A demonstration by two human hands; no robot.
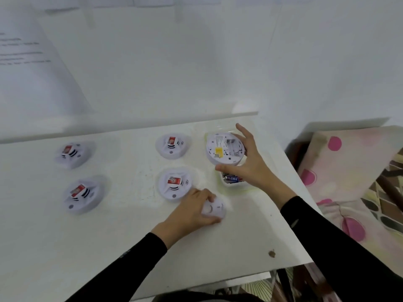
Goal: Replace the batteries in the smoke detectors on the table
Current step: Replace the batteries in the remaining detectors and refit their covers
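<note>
Progress is looking early, judging from how things are lying on the table (109, 247). Taking the central detector (174, 184) as the middle of the clock, the person is working on only one unit, the opened detector (224, 149) at about 1 o'clock. The right hand (250, 164) is gripping it by the rim, with the thumb on the near edge and the fingers curled over the far edge. It is holding the unit with the back side up, so a label, a yellow sticker and the recess of the battery place are showing. The view is too blurred to tell whether a battery is sitting in that recess. At 3 o'clock, under the right hand and partly hidden by it, a battery tray (232, 180) is waiting with some cells inside. The left hand (192, 209) is lying at 5 o'clock, just beside the central detector. Its fingers are curling round a white round cover (214, 209), probably the back plate of the opened unit, and it is holding the cover down on the table. The central detector, the far detector (172, 146) at 12 o'clock, the far left detector (73, 152) at 10 o'clock and the near left detector (81, 196) at 9 o'clock are all lying face up. They are looking not yet opened, so most of the job seems to be remaining.
</note>
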